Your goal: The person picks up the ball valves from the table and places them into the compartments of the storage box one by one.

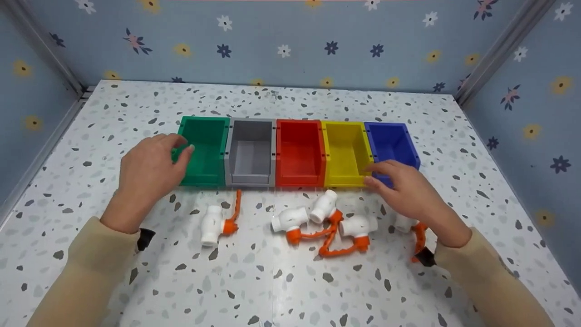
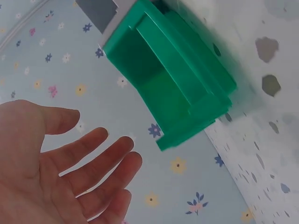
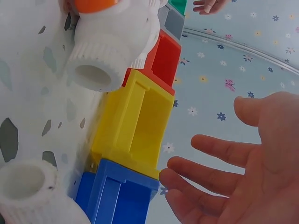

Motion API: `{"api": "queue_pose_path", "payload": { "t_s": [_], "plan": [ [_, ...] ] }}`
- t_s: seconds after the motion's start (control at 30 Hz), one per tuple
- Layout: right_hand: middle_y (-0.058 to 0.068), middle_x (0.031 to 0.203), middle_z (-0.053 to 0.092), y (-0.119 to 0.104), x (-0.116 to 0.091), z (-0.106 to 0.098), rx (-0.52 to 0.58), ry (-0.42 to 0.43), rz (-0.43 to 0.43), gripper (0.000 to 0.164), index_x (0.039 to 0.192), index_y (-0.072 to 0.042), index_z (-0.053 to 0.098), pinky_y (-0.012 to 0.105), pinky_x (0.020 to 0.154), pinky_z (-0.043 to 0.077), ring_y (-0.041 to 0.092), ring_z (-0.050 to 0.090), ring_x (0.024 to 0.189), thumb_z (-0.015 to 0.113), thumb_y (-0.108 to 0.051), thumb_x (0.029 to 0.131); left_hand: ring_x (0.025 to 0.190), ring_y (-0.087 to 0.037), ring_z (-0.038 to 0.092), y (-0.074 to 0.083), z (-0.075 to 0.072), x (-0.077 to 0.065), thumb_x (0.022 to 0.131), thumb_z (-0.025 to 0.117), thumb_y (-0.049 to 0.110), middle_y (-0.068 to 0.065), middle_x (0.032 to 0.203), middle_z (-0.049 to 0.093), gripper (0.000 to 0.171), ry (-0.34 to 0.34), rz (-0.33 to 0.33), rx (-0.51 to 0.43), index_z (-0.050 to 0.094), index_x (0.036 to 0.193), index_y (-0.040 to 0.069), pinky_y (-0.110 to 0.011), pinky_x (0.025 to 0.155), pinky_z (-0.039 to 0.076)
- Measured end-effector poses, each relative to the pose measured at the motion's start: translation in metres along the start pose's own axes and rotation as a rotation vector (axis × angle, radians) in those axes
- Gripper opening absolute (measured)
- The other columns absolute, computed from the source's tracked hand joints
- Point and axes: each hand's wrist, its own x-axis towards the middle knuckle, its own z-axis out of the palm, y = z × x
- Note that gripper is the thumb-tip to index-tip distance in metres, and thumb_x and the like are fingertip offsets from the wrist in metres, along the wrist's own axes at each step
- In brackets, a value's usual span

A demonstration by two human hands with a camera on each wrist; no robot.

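My left hand (image 1: pixel 152 165) hovers by the left side of the green bin (image 1: pixel 204 177), its fingers loosely bent around nothing. In the left wrist view its palm and spread fingers show beside that bin. Over the front of the blue bin (image 1: pixel 386 136) hangs my right hand (image 1: pixel 406 188), fingertips overlapping the edge of the yellow bin (image 1: pixel 345 179); it holds nothing. Under the right wrist lies a white ball valve (image 1: pixel 404 223) with an orange handle, partly hidden. Another white valve (image 1: pixel 211 225) lies in front of the green and grey bins.
Between the green and yellow bins stand a grey bin (image 1: pixel 252 179) and a red bin (image 1: pixel 299 177), all joined in a row. Before them, three valves (image 1: pixel 290 219) lie close together, orange handles crossing. Flowered panels (image 1: pixel 281 50) wall the speckled table (image 1: pixel 272 290).
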Motion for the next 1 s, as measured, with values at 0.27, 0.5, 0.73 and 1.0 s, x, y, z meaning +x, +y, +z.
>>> {"api": "queue_pose_path", "payload": {
  "t_s": [0.27,0.5,0.73,1.0],
  "plan": [
    [0.011,0.129,0.062,0.007,-0.006,-0.005,0.016,-0.005,0.008,0.049,0.128,-0.009,0.065,0.055,0.099,0.044,0.032,0.058,0.119,0.053,-0.048,0.101,0.094,-0.043,0.060,-0.019,0.003,0.003,0.101,0.056,0.031,-0.025,0.112,0.065,0.041,-0.004,-0.022,0.032,0.063,0.124,-0.001,-0.057,0.065,0.050],
    [0.013,0.127,0.063,0.016,-0.010,-0.009,0.008,-0.003,0.002,0.050,0.128,-0.007,0.065,0.054,0.095,0.047,0.034,0.060,0.114,0.054,-0.047,0.101,0.093,-0.042,0.060,-0.038,0.002,0.005,0.101,0.055,0.032,-0.023,0.115,0.065,0.041,-0.100,-0.109,0.034,0.061,0.126,0.000,-0.055,0.068,0.049],
    [0.014,0.127,0.063,0.030,-0.020,-0.017,-0.015,0.000,0.052,0.046,0.129,-0.007,0.064,0.054,0.092,0.048,0.034,0.059,0.113,0.056,-0.043,0.101,0.089,-0.042,0.060,-0.048,0.003,0.004,0.101,0.057,0.031,-0.022,0.107,0.069,0.038,-0.156,-0.123,0.017,0.064,0.123,0.001,-0.055,0.069,0.047],
    [0.018,0.128,0.062,0.050,-0.032,-0.025,-0.031,-0.045,0.139,0.050,0.133,-0.005,0.061,0.056,0.091,0.049,0.037,0.057,0.113,0.059,-0.042,0.100,0.089,-0.039,0.062,-0.047,0.005,0.008,0.100,0.060,0.029,-0.022,0.106,0.069,0.033,-0.137,-0.089,-0.026,0.067,0.119,0.003,-0.053,0.067,0.049]
  ]
}}
